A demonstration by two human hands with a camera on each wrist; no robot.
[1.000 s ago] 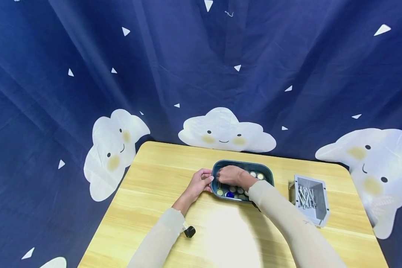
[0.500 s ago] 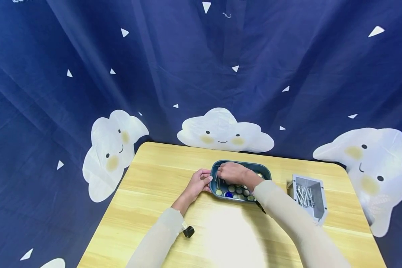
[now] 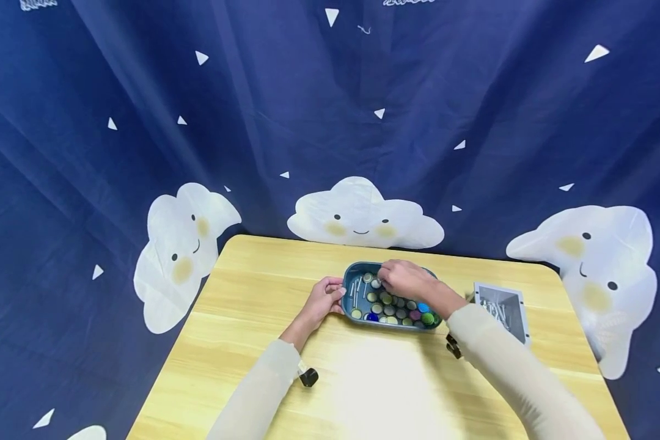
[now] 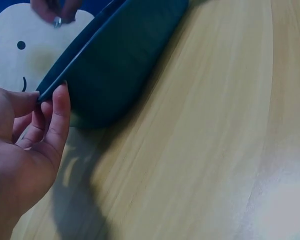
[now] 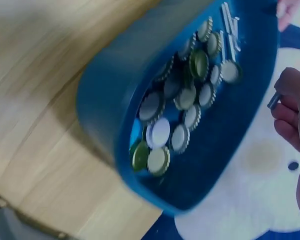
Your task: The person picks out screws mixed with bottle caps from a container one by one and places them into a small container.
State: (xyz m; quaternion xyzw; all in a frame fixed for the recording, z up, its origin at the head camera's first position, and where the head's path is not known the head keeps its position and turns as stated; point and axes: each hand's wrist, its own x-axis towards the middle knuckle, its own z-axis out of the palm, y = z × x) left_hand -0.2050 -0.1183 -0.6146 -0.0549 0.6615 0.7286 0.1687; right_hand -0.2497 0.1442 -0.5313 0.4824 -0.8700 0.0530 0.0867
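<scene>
A dark blue-green basin (image 4: 120, 65) holds several bottle caps (image 5: 190, 117) and, at its left end, several thin silver screws (image 3: 355, 293). My left hand (image 3: 323, 298) pinches the basin's left rim between thumb and fingers, as the left wrist view shows. Over the back rim is my right hand (image 3: 406, 279), its fingertips pinching a small silver screw (image 5: 274, 101). Only the end of that screw shows; the rest is hidden by the fingers.
A grey bin (image 3: 516, 299) with more silver screws (image 3: 495, 311) stands to the right on the wooden table (image 3: 264, 269), partly behind the right sleeve. A dark blue curtain (image 3: 286, 91) with white clouds hangs behind the table.
My right hand has come up from inside the basin's left end and moved right to its back rim, uncovering caps and screws. The left hand keeps its grip on the rim.
</scene>
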